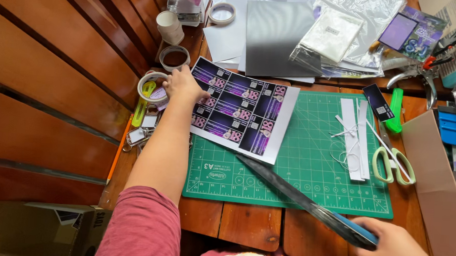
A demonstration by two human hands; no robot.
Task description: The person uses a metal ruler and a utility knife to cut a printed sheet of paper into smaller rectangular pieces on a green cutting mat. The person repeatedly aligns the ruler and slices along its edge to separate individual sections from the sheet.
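- The left hand point(182, 85) rests with fingers spread loosely on the left edge of the printed sheet point(242, 112), just beside a tape roll point(151, 86).
- The sheet lies partly on the green cutting mat point(310, 170).
- The right hand point(397, 251) is closed around a long dark ruler point(297, 195), which reaches over the mat.
- Scissors point(392, 162) lie at the mat's right edge.

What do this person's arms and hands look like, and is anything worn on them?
Both hands are bare: no gloves, and no rings or watch that I can make out. The left hand leads back along a bare forearm to a dusty-pink short sleeve on the upper arm. Only the right hand and wrist show; no sleeve is visible there.
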